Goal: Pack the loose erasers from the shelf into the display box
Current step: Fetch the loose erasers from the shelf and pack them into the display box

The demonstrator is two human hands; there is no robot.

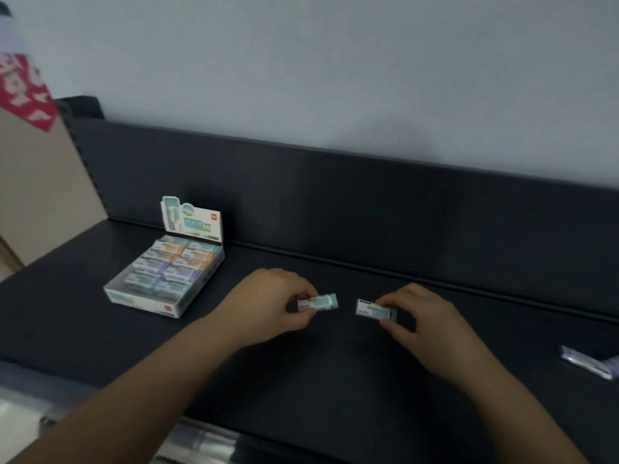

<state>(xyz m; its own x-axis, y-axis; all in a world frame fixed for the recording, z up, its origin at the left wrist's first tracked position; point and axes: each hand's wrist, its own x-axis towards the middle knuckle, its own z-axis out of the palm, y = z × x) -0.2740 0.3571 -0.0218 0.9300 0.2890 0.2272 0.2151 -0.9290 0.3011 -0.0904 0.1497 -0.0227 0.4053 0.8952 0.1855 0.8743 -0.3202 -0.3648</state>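
Along the shelf (301, 370), left eraser (318, 302) and right eraser (374, 309) point teal-end right.

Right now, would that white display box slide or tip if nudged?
Probably slide: the display box sits low and flat on the smooth shelf. Its upright back flap looks like thin card, likely bendy. Erasers inside should steady it.

Bare forearms lead to the bare left hand (278, 304) and right hand (427, 318).
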